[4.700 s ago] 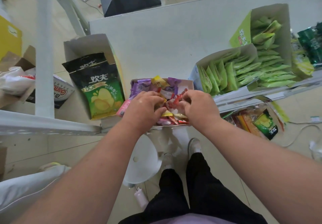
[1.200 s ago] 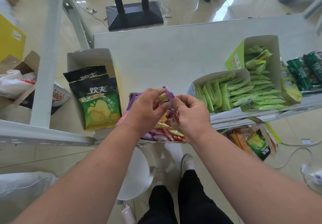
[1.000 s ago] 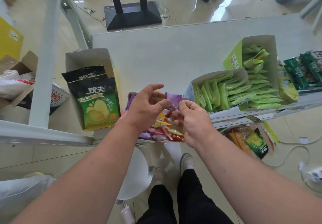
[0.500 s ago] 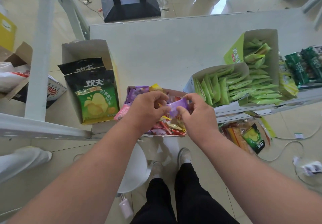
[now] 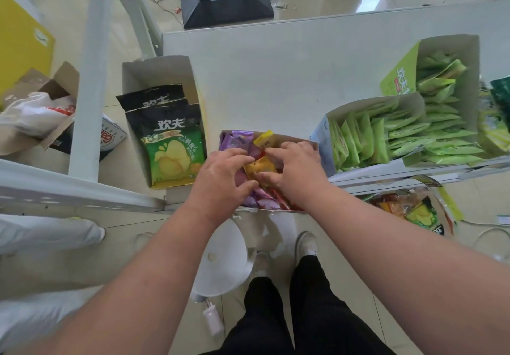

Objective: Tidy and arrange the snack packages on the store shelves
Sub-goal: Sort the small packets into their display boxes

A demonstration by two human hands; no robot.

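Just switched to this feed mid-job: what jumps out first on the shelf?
Both hands, left hand and right hand, dig into the small box of mixed purple, red and yellow packets at the shelf's front edge, with an orange packet between them. To its left stands a box with black-and-green chip bags; to its right, boxes packed with light green packets.

Four open boxes stand on the shelf (image 5: 276, 78): one at the left (image 5: 154, 73), one in the near middle (image 5: 298, 139), and two at the right (image 5: 369, 106) (image 5: 447, 45). The left box holds two black chip bags (image 5: 168, 145). Both right boxes are full of green packets (image 5: 386, 136), too many to count. The middle box has mixed small packets (image 5: 240, 141) in purple, yellow and red; their number cannot be told. Two hands, left (image 5: 220, 181) and right (image 5: 298, 169), are in this box.
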